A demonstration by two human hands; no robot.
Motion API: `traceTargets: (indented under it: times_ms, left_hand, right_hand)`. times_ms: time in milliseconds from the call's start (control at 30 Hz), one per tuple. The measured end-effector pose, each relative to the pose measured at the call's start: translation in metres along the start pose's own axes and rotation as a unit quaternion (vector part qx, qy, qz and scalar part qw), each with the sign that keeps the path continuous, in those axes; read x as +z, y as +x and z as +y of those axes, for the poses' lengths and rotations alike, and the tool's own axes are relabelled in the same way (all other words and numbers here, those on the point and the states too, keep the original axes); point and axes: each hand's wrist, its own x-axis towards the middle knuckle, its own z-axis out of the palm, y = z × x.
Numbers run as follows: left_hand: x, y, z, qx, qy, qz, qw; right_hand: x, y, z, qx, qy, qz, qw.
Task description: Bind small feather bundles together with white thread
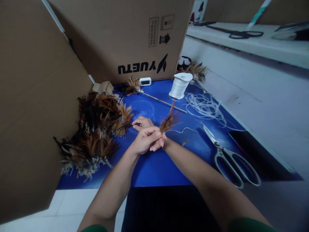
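My left hand [147, 139] pinches a small bunch of brown feathers [167, 124] between thumb and fingers, tips pointing up and away. My arms cross, the right wrist passing under the left hand. My right hand [143, 121] reaches leftward, partly hidden behind the left. Its fingertips close on a thin dark feather [133, 125] at the edge of a feather pile [96, 112]. More feathers with pale quills [89, 145] lie at the pile's near end. A white string [183, 130] curls on the blue table [154, 170] right of the held bunch.
Metal scissors [218, 145] lie at right beside a dark flat panel [256, 154]. Behind are a white spool [180, 86], loose clear strands [205, 108], a feathered stick [164, 101] and a small white device [145, 81]. Cardboard [108, 38] walls the left and back.
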Motion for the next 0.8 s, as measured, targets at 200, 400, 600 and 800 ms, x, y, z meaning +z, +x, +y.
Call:
traceTargets:
  times_ms: [200,400,600,800]
  left_hand:
    - [0.001,-0.002,0.002,-0.007,-0.018,-0.023,1.0]
    - [0.003,0.0,0.002,-0.028,-0.031,-0.02,0.999]
    - [0.001,0.001,0.001,-0.018,-0.025,-0.02,0.999]
    - [0.002,-0.001,0.002,-0.006,-0.016,-0.003,1.0]
  right_hand:
    - [0.032,0.021,0.007,-0.122,-0.279,-0.024,0.952]
    - [0.037,0.038,-0.001,-0.147,-0.411,-0.069,0.897]
    - [0.027,0.032,0.002,-0.13,-0.317,-0.055,0.938]
    - [0.018,0.017,-0.008,-0.063,-0.174,0.03,0.982]
